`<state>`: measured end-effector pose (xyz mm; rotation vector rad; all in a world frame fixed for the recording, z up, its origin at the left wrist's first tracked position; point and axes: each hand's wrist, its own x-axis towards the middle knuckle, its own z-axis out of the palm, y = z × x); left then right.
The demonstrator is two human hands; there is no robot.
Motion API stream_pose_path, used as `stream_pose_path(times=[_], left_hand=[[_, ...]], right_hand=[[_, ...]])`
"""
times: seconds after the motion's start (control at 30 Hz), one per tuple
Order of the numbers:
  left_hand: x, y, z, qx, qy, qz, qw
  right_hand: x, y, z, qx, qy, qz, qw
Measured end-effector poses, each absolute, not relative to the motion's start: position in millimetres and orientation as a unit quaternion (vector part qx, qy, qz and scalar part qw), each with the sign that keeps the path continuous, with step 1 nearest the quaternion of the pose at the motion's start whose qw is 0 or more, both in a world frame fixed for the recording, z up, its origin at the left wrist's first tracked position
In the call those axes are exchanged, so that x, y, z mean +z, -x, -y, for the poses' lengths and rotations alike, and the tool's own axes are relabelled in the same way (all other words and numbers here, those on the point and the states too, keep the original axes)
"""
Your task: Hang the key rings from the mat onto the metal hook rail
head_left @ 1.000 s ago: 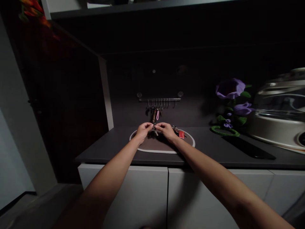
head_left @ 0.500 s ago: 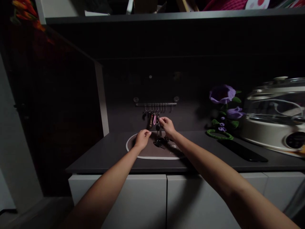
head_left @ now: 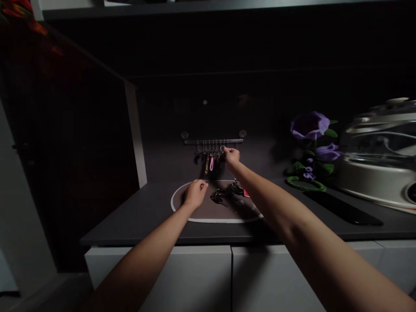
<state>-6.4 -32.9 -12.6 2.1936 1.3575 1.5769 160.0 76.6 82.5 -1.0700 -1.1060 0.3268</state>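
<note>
While your right hand (head_left: 232, 157) pinches a metal ring (head_left: 222, 148) between thumb and fingers at the hooks of the wall rail (head_left: 212, 141), your left hand (head_left: 196, 193) sits low over the mat (head_left: 195, 213), thumb and fingertips drawn together. Just left of the ring hang a pink loop (head_left: 212, 164), a brown strap (head_left: 206, 165) and several dark items.

Mat: brown, pale-rimmed, flat on your dark counter (head_left: 130, 208). Keys (head_left: 218, 198) lie on it between your forearms. To your right, on the counter: a black slab (head_left: 344, 209), purple flowers (head_left: 310, 125) with a green ring-shaped base, and a pale appliance (head_left: 373, 177). Light doors (head_left: 178, 273) front the cabinet below; a dark door (head_left: 74, 151) stands at left. Room dim; back wall dark.

Your right forearm covers the mat's right end and part of a red tag (head_left: 246, 193). Cannot tell whether the ring is on a hook. Small items on the rail blur together. Appliance cut off by the right edge; orange petals (head_left: 19, 11) by the upper left corner.

Appliance's upper part is clear; a pale curved line shows there, inside or reflected, cannot tell. Contents of the overhead shelf (head_left: 195, 11) mostly out of frame.
</note>
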Motion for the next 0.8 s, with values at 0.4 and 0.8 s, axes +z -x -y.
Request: stream_pose_path(times=[0.4, 0.8], left_hand=[[-14, 7, 31, 0.493, -0.743, -0.451, 0.041], [-13, 6, 33, 0.477, -0.745, -0.465, 0.029]], right_hand=[[94, -151, -84, 0.159, 0.556, 0.404, 0.708], [80, -151, -86, 0.162, 0.536, 0.414, 0.718]])
